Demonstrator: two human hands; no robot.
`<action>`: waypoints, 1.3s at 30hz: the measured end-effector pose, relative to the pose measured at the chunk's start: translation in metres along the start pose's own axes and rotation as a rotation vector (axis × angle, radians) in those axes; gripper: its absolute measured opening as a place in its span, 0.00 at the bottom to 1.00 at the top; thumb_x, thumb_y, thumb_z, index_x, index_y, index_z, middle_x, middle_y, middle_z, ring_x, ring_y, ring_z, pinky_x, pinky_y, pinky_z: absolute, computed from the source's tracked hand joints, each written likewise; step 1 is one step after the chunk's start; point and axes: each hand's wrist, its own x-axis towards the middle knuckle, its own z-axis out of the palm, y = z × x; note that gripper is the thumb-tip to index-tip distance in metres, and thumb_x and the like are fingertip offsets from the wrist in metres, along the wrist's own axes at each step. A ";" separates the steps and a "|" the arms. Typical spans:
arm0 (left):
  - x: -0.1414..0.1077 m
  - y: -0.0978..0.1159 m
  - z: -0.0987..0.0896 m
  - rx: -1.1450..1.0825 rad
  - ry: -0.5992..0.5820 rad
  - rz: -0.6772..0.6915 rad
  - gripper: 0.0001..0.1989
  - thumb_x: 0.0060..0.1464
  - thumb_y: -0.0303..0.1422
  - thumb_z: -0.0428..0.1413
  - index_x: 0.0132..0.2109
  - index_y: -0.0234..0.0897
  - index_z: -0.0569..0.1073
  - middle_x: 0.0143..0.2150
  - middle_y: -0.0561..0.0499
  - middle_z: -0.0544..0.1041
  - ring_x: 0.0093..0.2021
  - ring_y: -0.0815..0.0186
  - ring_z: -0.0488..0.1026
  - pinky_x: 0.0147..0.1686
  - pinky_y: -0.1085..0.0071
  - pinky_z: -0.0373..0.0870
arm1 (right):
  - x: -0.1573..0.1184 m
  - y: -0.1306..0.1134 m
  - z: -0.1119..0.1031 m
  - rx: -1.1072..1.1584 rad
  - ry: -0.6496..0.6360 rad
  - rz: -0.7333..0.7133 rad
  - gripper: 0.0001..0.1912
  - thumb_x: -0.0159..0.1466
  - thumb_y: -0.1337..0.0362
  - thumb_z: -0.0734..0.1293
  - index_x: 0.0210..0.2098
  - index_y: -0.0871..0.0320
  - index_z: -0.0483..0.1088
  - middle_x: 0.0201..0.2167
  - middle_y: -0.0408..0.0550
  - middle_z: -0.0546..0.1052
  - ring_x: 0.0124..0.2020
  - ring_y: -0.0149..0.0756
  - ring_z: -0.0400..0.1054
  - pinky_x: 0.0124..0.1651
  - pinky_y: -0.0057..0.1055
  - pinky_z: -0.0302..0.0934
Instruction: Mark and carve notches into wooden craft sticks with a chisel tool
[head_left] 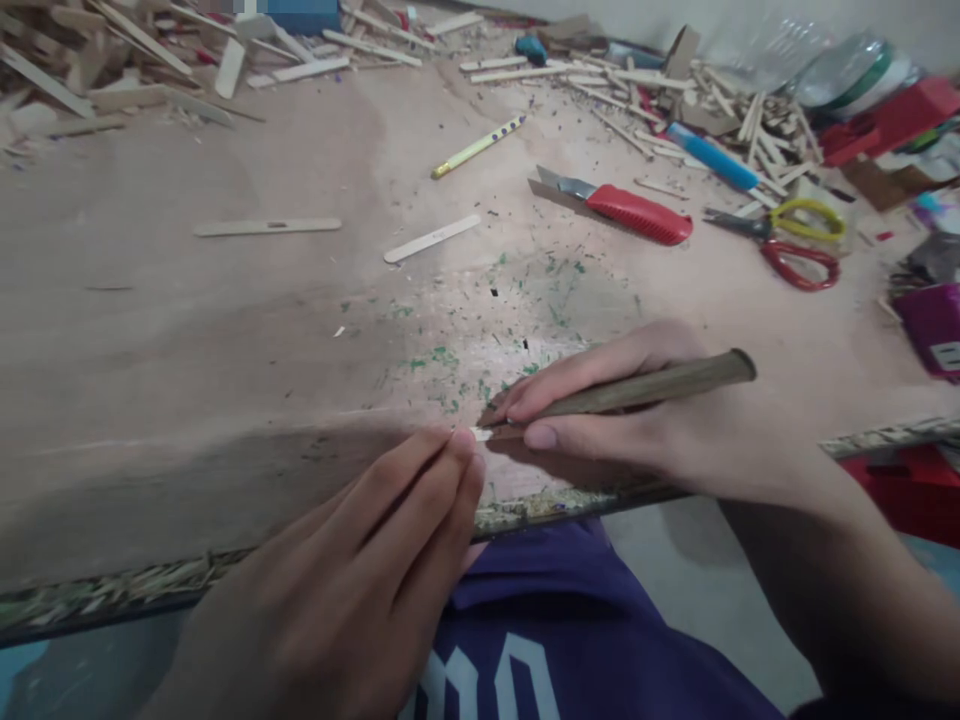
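Observation:
My left hand [382, 540] lies low at the table's front edge, fingertips pinched together on a small pale sliver [481, 434], most of which they hide. From the right, my right hand [667, 440] grips a slim tool with a brownish wooden handle [660, 384], held like a pen. Its tip points at the sliver, but its kind and whether it touches are too small to tell. Green and dark shavings [439, 357] are scattered just beyond my fingers. Farther off lie two flat craft sticks, one on the left [268, 227] and one nearer the middle [433, 240].
A red utility knife [637, 213] with its blade out lies beyond my right hand, beside scissors [802, 225] with yellow and red handles. A yellow pencil [478, 147] and a blue pen [712, 157] lie farther back. Piled wood sticks [142, 60] and plastic bottles [855, 75] line the rear.

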 end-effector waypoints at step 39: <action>0.011 0.004 0.006 0.040 0.071 -0.018 0.25 0.87 0.30 0.59 0.80 0.16 0.77 0.77 0.27 0.84 0.78 0.38 0.83 0.75 0.48 0.88 | 0.000 0.007 0.002 0.048 -0.010 0.021 0.12 0.69 0.51 0.88 0.44 0.52 0.96 0.48 0.55 0.96 0.39 0.44 0.89 0.34 0.31 0.80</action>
